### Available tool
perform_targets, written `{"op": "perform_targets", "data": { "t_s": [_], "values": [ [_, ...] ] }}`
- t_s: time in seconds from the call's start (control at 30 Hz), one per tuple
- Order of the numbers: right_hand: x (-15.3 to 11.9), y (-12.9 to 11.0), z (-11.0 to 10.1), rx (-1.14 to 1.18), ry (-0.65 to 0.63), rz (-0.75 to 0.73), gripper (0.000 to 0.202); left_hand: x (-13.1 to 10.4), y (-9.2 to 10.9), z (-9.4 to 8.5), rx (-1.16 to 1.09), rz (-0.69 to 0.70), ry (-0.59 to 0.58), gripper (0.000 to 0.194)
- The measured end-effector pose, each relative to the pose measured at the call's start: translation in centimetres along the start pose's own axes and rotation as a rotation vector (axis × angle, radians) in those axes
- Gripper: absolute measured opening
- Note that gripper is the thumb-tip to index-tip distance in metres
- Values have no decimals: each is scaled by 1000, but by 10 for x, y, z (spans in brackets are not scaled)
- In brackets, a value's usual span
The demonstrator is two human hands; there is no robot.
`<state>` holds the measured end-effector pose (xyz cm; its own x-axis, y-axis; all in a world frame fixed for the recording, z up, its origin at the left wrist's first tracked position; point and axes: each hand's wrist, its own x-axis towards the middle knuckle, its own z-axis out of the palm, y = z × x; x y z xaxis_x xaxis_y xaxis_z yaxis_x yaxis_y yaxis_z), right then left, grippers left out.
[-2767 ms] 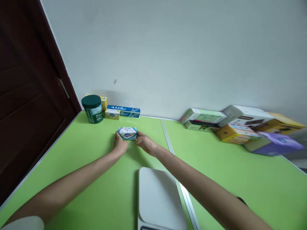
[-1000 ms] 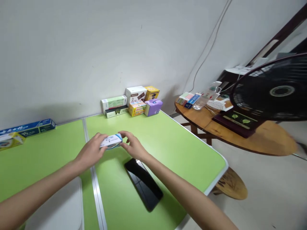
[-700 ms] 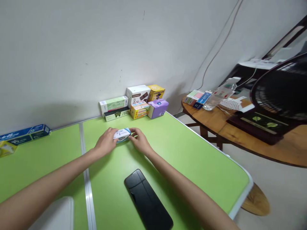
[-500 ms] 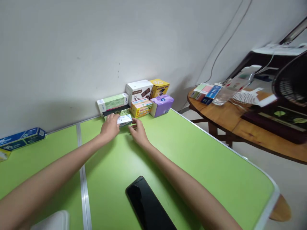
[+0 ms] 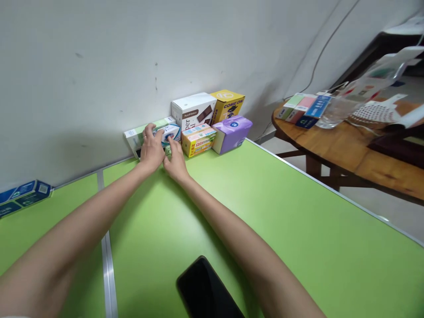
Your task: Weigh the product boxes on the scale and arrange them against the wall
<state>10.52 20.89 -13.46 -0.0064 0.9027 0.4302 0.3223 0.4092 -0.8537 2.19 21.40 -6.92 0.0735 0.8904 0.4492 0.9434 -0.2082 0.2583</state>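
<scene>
A small white-and-blue box [image 5: 171, 131] sits on top of a black-and-green box [image 5: 168, 151], in front of a long pale green-and-white box [image 5: 131, 134] at the wall. My left hand [image 5: 152, 149] has curled fingers at the small box's left end. From the front, my right hand [image 5: 176, 162] presses its fingertips on the same box, with the thumb lower down. Both hands hide much of the black-and-green box. Just right of them stand a yellow-and-orange carton [image 5: 199, 140] and a purple tissue pack [image 5: 232, 134].
Behind stand a white chocolate-picture box [image 5: 189, 108] and a yellow box [image 5: 232, 105]. A phone [image 5: 207, 289] lies on the green table [image 5: 298, 234] near me. A blue box [image 5: 26, 194] is far left. On a wooden table [image 5: 361, 154] at right are boxes and a plastic bottle.
The small white-and-blue box has moved up and back onto the black-and-green box, both hands with it. My view has shifted slightly.
</scene>
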Motion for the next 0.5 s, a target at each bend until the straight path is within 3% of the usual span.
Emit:
{"op": "perform_targets", "data": {
  "t_s": [0.3,0.5],
  "values": [
    [-12,18,5,-58,-103,3,73,3,-10,6,29,45,-28,46],
    [-13,8,-1,-165,-119,8,75,-11,-19,-13,76,106,-153,58]
  ]
}}
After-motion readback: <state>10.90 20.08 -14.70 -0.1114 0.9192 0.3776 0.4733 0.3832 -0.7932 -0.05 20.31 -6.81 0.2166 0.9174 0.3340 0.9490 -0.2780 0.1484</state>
